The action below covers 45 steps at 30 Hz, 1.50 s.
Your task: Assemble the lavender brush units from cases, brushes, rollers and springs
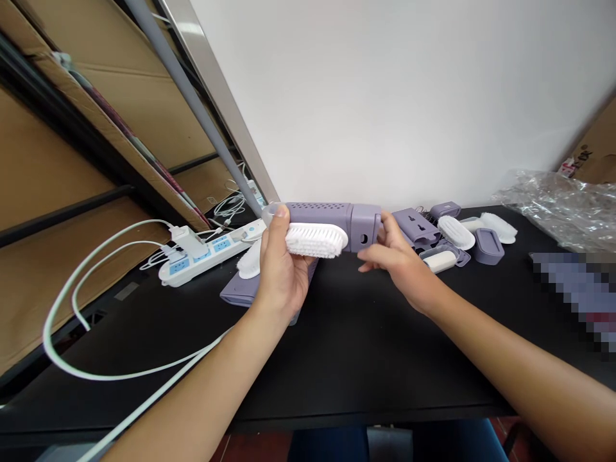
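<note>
A lavender plastic housing (317, 210) with rows of small holes is held up over the black table. My left hand (283, 269) is closed round its left part, thumb on top. Along the near side of the housing sits a white bristle brush (316, 241). At the right end is a square lavender end piece (364, 228) with a dark hole in it. My right hand (399, 260) has its fingers and thumb about that end piece, partly hidden behind it. Under my left hand lies another lavender part (239, 290) with a white brush head (249, 262).
A white power strip (212, 251) with plugs and white cables (52, 340) occupies the left. Lavender parts (418, 224), white brush heads (456, 232) and a small lavender cup (489, 246) lie at the right. Behind are a white panel (385, 96) and clear plastic wrap (568, 205).
</note>
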Each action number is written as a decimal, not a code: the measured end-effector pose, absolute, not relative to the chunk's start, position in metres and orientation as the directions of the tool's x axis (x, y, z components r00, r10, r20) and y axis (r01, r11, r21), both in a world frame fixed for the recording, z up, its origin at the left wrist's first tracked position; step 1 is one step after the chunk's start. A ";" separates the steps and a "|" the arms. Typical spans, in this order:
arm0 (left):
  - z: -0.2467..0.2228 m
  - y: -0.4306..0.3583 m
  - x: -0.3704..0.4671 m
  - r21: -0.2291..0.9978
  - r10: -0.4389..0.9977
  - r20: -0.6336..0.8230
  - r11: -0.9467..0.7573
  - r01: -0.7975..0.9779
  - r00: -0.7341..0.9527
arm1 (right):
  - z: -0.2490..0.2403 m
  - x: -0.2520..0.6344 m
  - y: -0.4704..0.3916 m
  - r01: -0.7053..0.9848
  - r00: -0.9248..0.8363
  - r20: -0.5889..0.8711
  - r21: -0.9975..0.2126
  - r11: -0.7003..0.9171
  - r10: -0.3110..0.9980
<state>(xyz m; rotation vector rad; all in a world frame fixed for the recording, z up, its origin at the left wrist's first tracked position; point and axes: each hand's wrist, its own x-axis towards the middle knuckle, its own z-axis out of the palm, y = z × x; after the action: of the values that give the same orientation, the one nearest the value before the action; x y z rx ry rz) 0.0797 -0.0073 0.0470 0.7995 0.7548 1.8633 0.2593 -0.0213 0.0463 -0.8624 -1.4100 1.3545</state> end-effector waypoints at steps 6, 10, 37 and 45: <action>0.048 -0.008 0.080 0.765 0.926 0.176 -0.342 -0.546 -0.333 | 0.046 0.265 -0.010 -0.225 -0.065 0.280 -0.939 0.260 0.958; 0.050 -0.013 0.083 0.772 0.906 0.247 -0.398 -0.496 -0.343 | 0.051 0.280 0.000 -0.283 0.159 0.277 -0.907 0.312 0.948; 0.038 -0.028 0.104 0.815 0.868 0.365 -0.472 -0.335 -0.337 | 0.052 0.266 -0.013 -0.524 0.134 0.191 -0.819 0.233 0.972; 0.033 -0.016 0.087 0.926 0.905 0.341 -0.369 -0.072 -0.255 | 0.034 0.254 -0.021 0.148 -0.192 0.204 -0.961 0.234 0.960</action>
<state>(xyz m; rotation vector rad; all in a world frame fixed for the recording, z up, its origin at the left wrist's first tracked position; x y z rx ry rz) 0.0875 -0.0156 0.0332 1.2555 1.0954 1.7172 0.2540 -0.0212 0.0343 -1.0723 -1.5613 1.0806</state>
